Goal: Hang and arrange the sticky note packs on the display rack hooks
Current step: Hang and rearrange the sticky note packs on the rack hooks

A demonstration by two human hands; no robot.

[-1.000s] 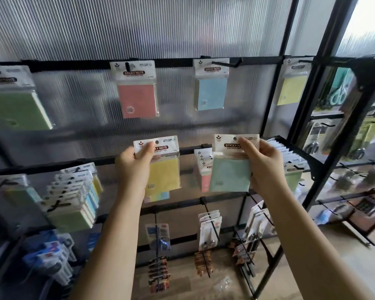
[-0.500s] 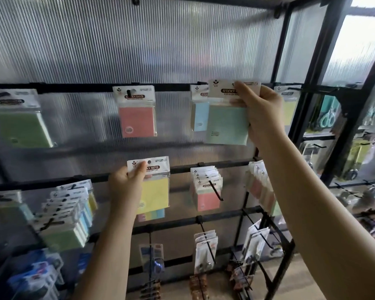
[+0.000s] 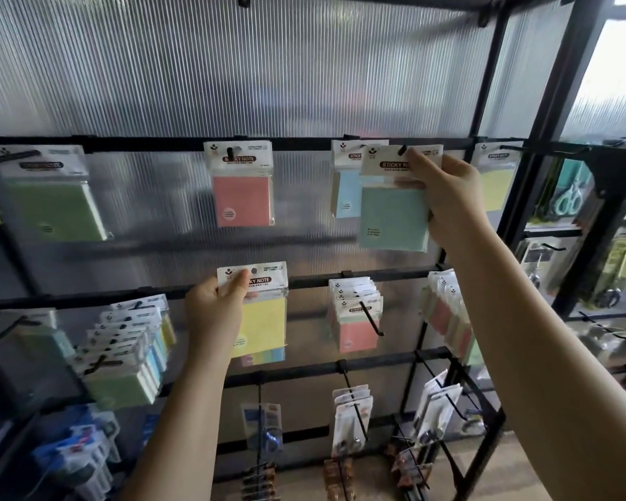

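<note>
The right hand (image 3: pixel 445 197) pinches the header card of a pale green pack (image 3: pixel 394 215) at the top rail (image 3: pixel 159 144) of the rack, in front of the blue pack (image 3: pixel 346 193); compared with half a second ago, the card's hole now sits at the tip of the hook (image 3: pixel 402 150). The left hand (image 3: pixel 215 312) remains clamped on the header of a yellow pack (image 3: pixel 264 323) at the middle rail (image 3: pixel 394 274), little changed. The pink pack (image 3: pixel 243 200) hangs alone, untouched, on its own hook.
</note>
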